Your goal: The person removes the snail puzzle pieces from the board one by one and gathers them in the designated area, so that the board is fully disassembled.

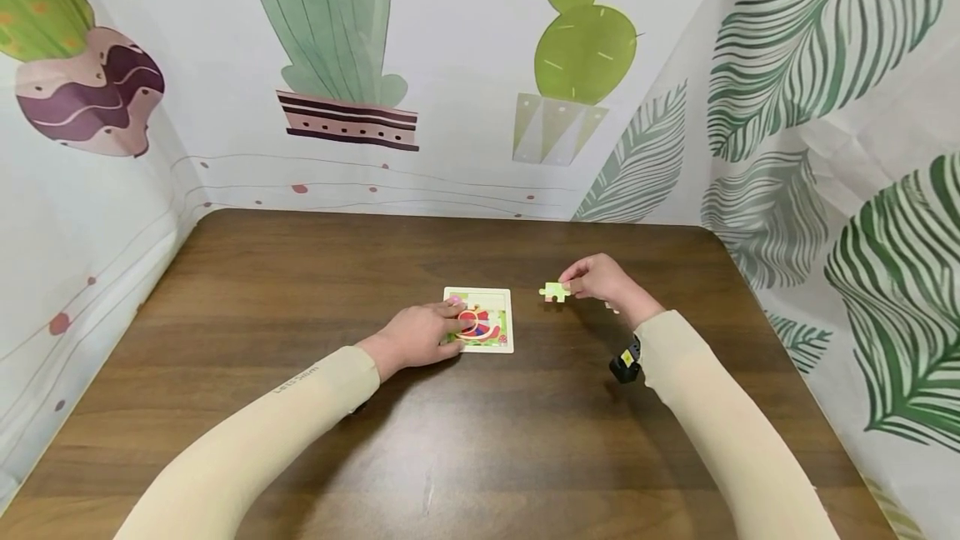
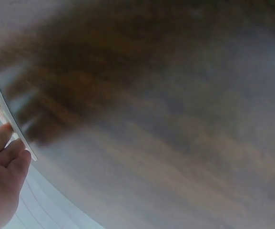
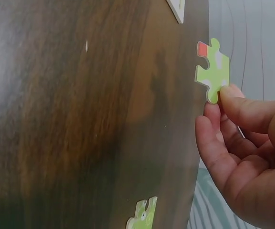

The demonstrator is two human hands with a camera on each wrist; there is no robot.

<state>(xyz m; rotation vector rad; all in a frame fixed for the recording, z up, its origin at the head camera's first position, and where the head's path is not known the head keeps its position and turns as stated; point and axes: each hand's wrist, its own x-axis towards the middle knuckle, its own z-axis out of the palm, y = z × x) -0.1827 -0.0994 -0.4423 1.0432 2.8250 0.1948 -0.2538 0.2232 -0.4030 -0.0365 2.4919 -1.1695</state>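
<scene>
A small jigsaw puzzle in a white frame [image 1: 512, 332] lies on the table, its picture partly filled in with red, blue and green. My left hand [image 1: 420, 335] rests on its left side with fingers spread over the picture, covering part of it. To the right of the frame, my right hand [image 1: 600, 280] pinches a light green puzzle piece [image 3: 216, 71] by one knob, between thumb and fingertips. The piece has a red corner and is held above the tabletop. In the left wrist view, fingertips [image 2: 18, 160] touch the frame's edge.
Another green puzzle piece [image 3: 143, 215] lies on the brown wooden table [image 1: 465, 457], partly hidden under my right hand in the head view. Behind the table stands a wall covering [image 1: 465, 140] printed with cacti and leaves.
</scene>
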